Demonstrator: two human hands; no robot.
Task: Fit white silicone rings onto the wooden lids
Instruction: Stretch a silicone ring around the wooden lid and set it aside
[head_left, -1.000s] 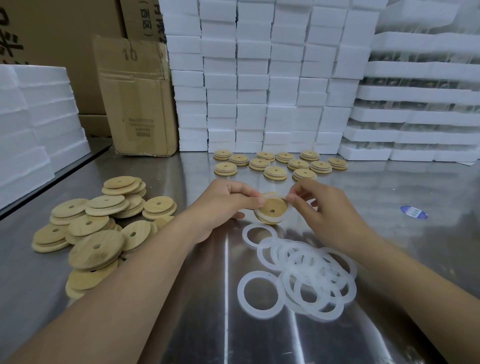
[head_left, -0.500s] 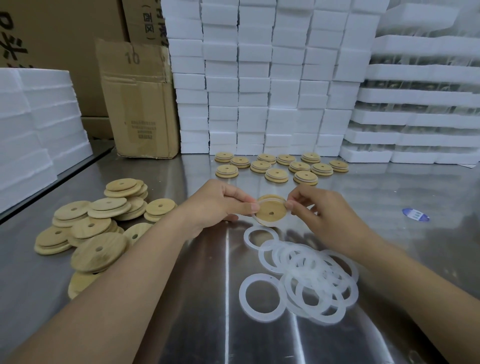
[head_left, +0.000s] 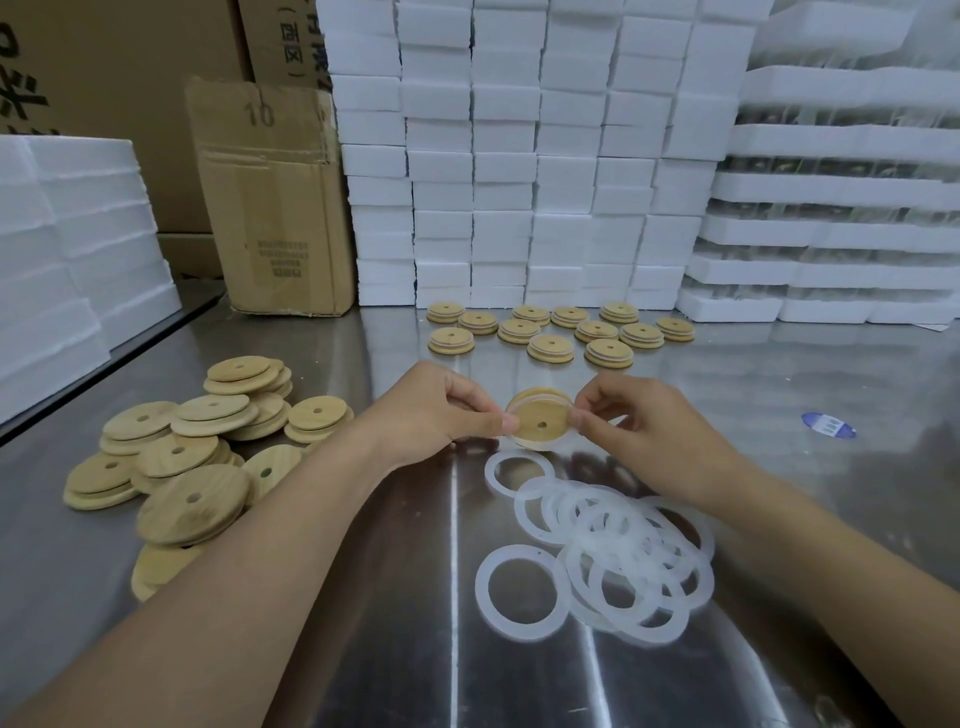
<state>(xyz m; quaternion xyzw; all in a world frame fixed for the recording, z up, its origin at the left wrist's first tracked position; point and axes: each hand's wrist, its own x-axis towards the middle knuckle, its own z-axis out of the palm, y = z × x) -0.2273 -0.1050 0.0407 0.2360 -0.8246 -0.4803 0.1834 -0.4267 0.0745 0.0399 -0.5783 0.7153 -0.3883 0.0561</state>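
The left grip (head_left: 441, 410) and right grip (head_left: 639, 421) pinched opposite edges of the lid (head_left: 540, 422) just above the worktop (head_left: 363, 649), and its ring (head_left: 537, 397), seemingly partly seated, wanted easing evenly round the rim.

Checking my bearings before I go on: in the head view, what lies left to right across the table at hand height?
The pile of bare wooden lids → left hand → held lid → right hand → blue label.
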